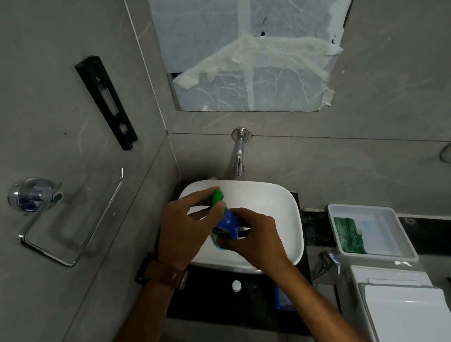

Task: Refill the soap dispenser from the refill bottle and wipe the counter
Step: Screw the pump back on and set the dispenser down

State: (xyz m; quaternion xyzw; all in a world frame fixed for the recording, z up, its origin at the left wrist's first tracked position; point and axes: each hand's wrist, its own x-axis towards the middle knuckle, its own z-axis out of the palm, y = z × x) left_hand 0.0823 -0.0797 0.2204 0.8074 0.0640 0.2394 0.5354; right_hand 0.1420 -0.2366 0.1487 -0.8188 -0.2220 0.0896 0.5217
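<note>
A white basin (274,202) sits on the dark table (213,298) under a chrome wall tap (238,157). To its right a white tray (397,229) holds a green cloth (348,236). Over the basin, the left hand (181,226) pinches the green pump top (216,196) of the soap dispenser (226,230), while the right hand (255,239) grips the dispenser's blue body. A small white cap (236,285) lies on the table in front of the basin.
</note>
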